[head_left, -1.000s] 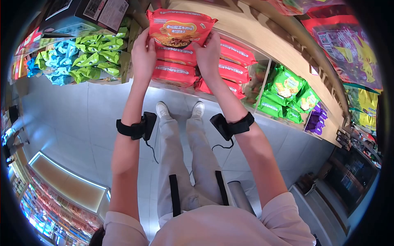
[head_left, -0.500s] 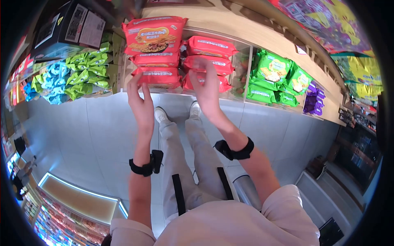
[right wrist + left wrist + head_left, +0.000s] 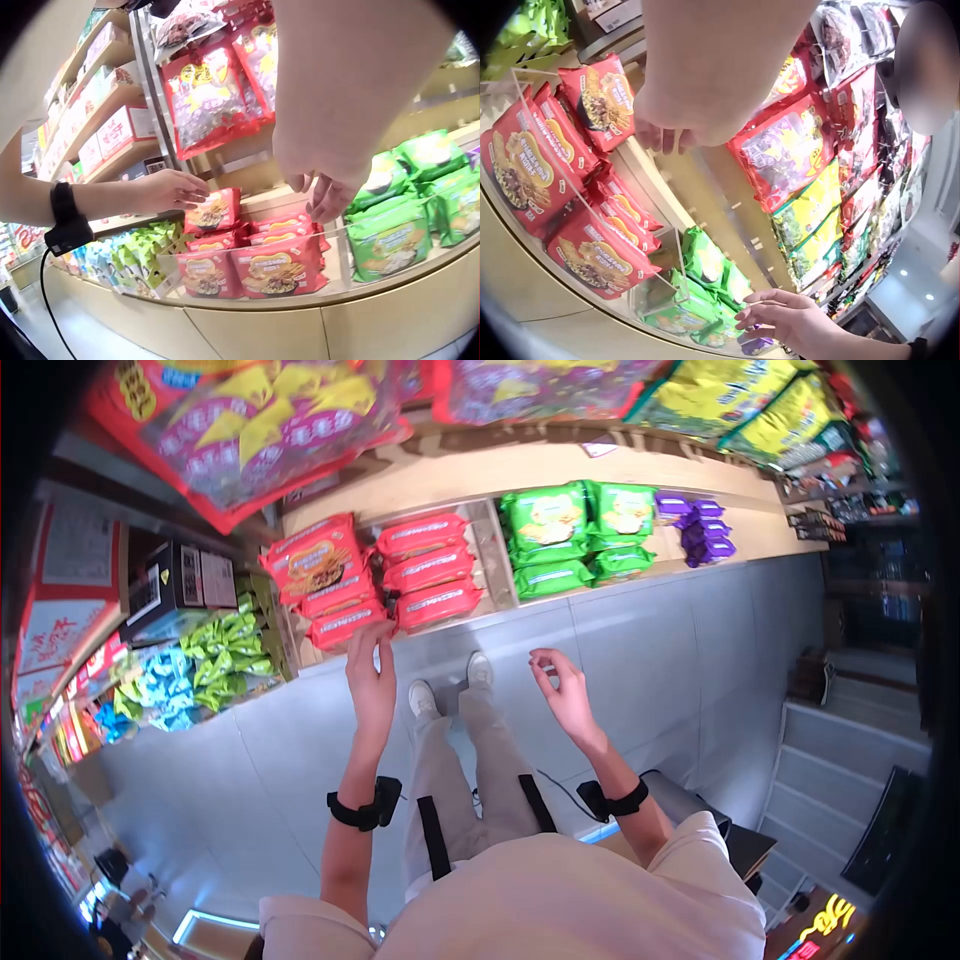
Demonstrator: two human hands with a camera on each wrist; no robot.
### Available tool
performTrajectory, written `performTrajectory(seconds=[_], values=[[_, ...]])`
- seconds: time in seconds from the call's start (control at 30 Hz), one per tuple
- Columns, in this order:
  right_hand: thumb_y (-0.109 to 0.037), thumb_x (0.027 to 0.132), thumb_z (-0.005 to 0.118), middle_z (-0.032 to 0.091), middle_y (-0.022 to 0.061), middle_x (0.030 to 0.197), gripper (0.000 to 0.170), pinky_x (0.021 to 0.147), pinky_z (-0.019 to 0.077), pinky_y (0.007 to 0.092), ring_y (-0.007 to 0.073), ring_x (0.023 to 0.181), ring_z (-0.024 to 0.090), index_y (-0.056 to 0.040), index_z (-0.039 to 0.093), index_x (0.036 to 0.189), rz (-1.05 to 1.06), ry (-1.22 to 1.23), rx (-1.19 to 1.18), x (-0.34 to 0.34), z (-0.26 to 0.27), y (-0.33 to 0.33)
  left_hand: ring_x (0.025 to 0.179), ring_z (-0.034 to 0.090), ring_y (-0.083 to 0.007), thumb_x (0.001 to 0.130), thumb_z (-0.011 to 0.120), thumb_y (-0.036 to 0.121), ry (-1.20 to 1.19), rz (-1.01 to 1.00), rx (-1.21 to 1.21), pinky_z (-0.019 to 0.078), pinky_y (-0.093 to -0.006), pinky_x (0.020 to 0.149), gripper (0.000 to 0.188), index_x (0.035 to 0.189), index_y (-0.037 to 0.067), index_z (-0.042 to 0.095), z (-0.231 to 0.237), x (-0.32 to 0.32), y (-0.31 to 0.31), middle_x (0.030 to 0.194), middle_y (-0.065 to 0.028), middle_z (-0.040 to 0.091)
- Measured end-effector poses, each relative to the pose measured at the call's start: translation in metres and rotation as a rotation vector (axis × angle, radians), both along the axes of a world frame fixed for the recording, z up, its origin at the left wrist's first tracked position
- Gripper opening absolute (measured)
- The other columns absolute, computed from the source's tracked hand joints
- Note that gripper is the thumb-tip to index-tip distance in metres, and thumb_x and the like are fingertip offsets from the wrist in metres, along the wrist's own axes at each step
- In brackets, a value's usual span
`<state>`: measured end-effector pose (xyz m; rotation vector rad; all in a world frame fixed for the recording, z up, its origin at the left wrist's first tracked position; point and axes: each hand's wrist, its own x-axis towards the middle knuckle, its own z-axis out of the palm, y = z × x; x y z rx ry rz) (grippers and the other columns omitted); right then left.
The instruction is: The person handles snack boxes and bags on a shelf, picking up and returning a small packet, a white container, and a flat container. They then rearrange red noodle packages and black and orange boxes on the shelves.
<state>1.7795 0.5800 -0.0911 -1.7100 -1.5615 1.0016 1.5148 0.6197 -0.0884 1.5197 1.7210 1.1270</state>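
My left hand [image 3: 370, 678] holds nothing, its fingers loosely bent, and its fingertips overlap the front pack of the left red stack in the head view. Farther right, over the floor in front of the shelf, my right hand [image 3: 566, 695] hangs empty with relaxed fingers. Two rows of red snack packs stand in a clear-fronted bin. On the left row lies a red pack [image 3: 318, 565] with its printed face up, also visible in the left wrist view as the red pack [image 3: 602, 101]. Beside it, the right row of red packs [image 3: 428, 568] shows mostly top edges.
Green packs [image 3: 548, 525] fill the compartment to the right, with purple packs [image 3: 708, 538] beyond. Blue and light-green bags [image 3: 225, 650] and a black box [image 3: 170, 590] stand on the left. Large hanging bags [image 3: 260, 420] overhang the shelf. Grey floor [image 3: 650, 650] lies below.
Both hands have let go of the red pack on the left row and drawn back toward the body. The right hand has moved away to the right, and the head view has turned right.
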Motion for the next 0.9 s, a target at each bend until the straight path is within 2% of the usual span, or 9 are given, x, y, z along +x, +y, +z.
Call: performTrajectory(seconds=[0.13, 0.27, 0.37, 0.53, 0.6, 0.7, 0.8, 0.9], values=[[-0.004, 0.085, 0.056, 0.061, 0.0119, 0.087, 0.015, 0.067, 0.0502, 0.0302, 0.0216, 0.076, 0.061, -0.0017, 0.058, 0.1, -0.115, -0.047, 0.022, 0.031, 0.031, -0.033, 0.092, 0.056, -0.0299, 0.085, 0.048, -0.003, 0.022, -0.082, 0.049, 0.043, -0.0345, 0.082, 0.017, 0.097, -0.001, 0.058, 0.031, 0.007, -0.005, 0.096, -0.0145, 0.058], [-0.005, 0.085, 0.057, 0.062, 0.0118, 0.088, 0.014, 0.066, 0.0505, 0.0304, 0.0217, 0.076, 0.062, -0.0022, 0.059, 0.098, -0.252, -0.108, -0.014, 0.055, 0.057, -0.082, 0.091, 0.055, -0.0299, 0.085, 0.047, -0.003, 0.052, -0.164, 0.08, 0.0422, -0.0342, 0.083, 0.016, 0.096, -0.001, 0.058, 0.042, 0.016, -0.02, 0.094, -0.0156, 0.057], [-0.006, 0.085, 0.057, 0.061, 0.0115, 0.087, 0.013, 0.065, 0.0509, 0.0308, 0.0221, 0.076, 0.062, -0.0025, 0.059, 0.097, -0.274, -0.135, 0.056, 0.078, 0.06, -0.122, 0.09, 0.055, -0.0295, 0.086, 0.046, -0.003, 0.027, -0.228, 0.066, 0.042, -0.0339, 0.082, 0.016, 0.096, -0.001, 0.058, 0.056, 0.034, -0.032, 0.093, -0.0154, 0.056], [-0.006, 0.084, 0.057, 0.061, 0.0108, 0.087, 0.012, 0.066, 0.052, 0.0308, 0.0222, 0.078, 0.062, -0.002, 0.059, 0.095, -0.298, -0.152, -0.014, 0.121, 0.062, -0.159, 0.089, 0.054, -0.0286, 0.087, 0.046, -0.002, 0.014, -0.277, 0.001, 0.0419, -0.0332, 0.081, 0.015, 0.094, -0.001, 0.058, 0.068, 0.066, -0.049, 0.092, -0.0147, 0.056], [-0.008, 0.086, 0.056, 0.061, 0.0091, 0.089, 0.012, 0.066, 0.0514, 0.03, 0.0197, 0.08, 0.062, -0.0028, 0.059, 0.096, -0.316, -0.144, -0.055, 0.141, 0.061, -0.166, 0.089, 0.054, -0.0285, 0.087, 0.046, -0.002, 0.029, -0.279, 0.035, 0.0419, -0.033, 0.081, 0.014, 0.094, -0.001, 0.058, 0.078, 0.085, -0.052, 0.092, -0.0147, 0.056], [-0.007, 0.085, 0.056, 0.061, 0.0116, 0.089, 0.011, 0.067, 0.0526, 0.0318, 0.0237, 0.078, 0.063, -0.0017, 0.059, 0.094, -0.27, -0.123, -0.031, 0.174, 0.059, -0.172, 0.088, 0.054, -0.0277, 0.087, 0.046, -0.001, 0.05, -0.243, 0.059, 0.0423, -0.0326, 0.079, 0.014, 0.093, -0.002, 0.058, 0.075, 0.114, -0.051, 0.091, -0.0146, 0.056], [-0.009, 0.085, 0.056, 0.061, 0.0118, 0.09, 0.012, 0.067, 0.0527, 0.0326, 0.0245, 0.08, 0.063, -0.002, 0.059, 0.094, -0.288, -0.087, -0.044, 0.217, 0.068, -0.181, 0.087, 0.055, -0.0278, 0.087, 0.046, -0.001, 0.079, -0.234, 0.087, 0.0418, -0.0325, 0.08, 0.013, 0.092, -0.002, 0.058, 0.085, 0.157, -0.054, 0.09, -0.0144, 0.056], [-0.009, 0.085, 0.056, 0.061, 0.0123, 0.09, 0.013, 0.068, 0.0526, 0.0336, 0.0254, 0.081, 0.062, -0.0016, 0.059, 0.095, -0.34, -0.09, 0.004, 0.277, 0.056, -0.202, 0.087, 0.055, -0.0281, 0.086, 0.047, 0.0, 0.105, -0.221, 0.066, 0.041, -0.033, 0.083, 0.012, 0.091, -0.002, 0.058, 0.089, 0.207, -0.059, 0.089, -0.0143, 0.057]])
